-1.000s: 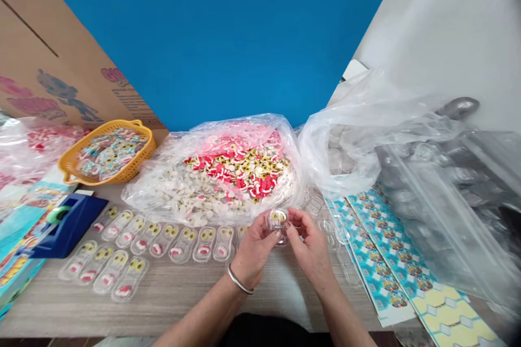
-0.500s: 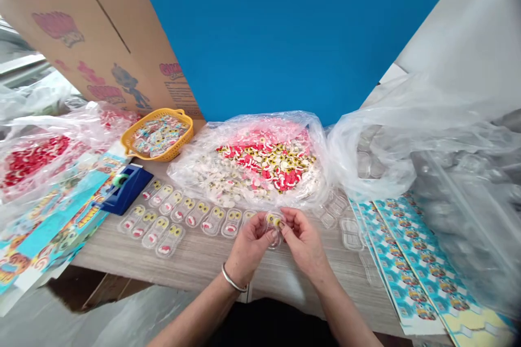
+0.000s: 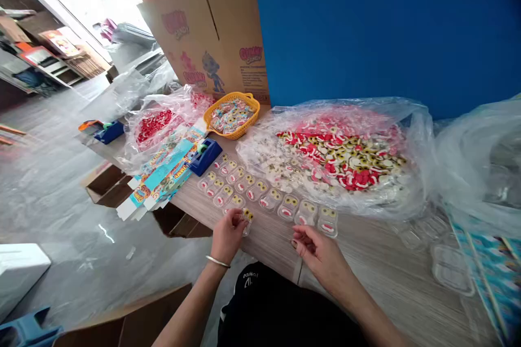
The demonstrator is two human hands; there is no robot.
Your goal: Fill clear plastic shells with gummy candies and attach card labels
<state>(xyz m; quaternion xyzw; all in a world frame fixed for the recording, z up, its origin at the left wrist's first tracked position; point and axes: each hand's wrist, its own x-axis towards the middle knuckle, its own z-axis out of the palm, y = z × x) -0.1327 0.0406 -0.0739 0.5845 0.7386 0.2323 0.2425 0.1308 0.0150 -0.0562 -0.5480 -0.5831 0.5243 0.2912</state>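
My left hand (image 3: pixel 228 233), with a silver bangle at the wrist, pinches the edge of a small clear plastic candy tray (image 3: pixel 246 220) at the near end of the filled trays. Yellow eye-shaped gummies show in its upper part. My right hand (image 3: pixel 319 252) is empty, its fingers loosely bent and apart, just in front of a filled tray (image 3: pixel 305 212). Several more filled trays, such as one with a red-and-white mouth piece (image 3: pixel 288 207), lie in rows on the wooden table (image 3: pixel 280 249). Behind them spreads a clear bag of mixed gummies (image 3: pixel 345 157).
A yellow basket (image 3: pixel 252 117) of wrapped pieces stands before a cardboard box (image 3: pixel 232 27). To its left are a blue tape dispenser (image 3: pixel 205 157), printed card strips (image 3: pixel 166 165) and a bag of red gummies (image 3: pixel 157 124). Unfilled clear trays (image 3: pixel 450 268) lie right.
The view has swung left. Both hands held the tray before; now my right hand has let go, and my left hand has carried it left to the near row.
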